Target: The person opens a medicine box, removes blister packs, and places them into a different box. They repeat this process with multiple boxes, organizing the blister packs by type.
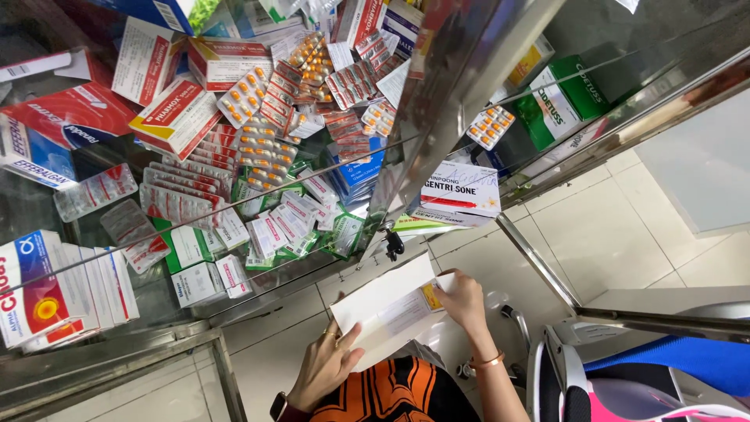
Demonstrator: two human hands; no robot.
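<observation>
Both hands, left (324, 366) and right (461, 299), hold what looks like a white carton (387, 312).

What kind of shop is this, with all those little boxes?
Most likely a pharmacy. A glass display cabinet is packed with medicine boxes and blister packs of orange pills. The person's left hand and right hand hold a white paper packet.

Two hands in shot, the left hand (324, 367) at seven o'clock and the right hand (461, 301) at five, sharing one white box (387, 312). One bracelet (488, 361) shows, one ring (331, 334), and one glass cabinet (437, 117) crammed with medicine boxes and blister packs beyond counting.
</observation>
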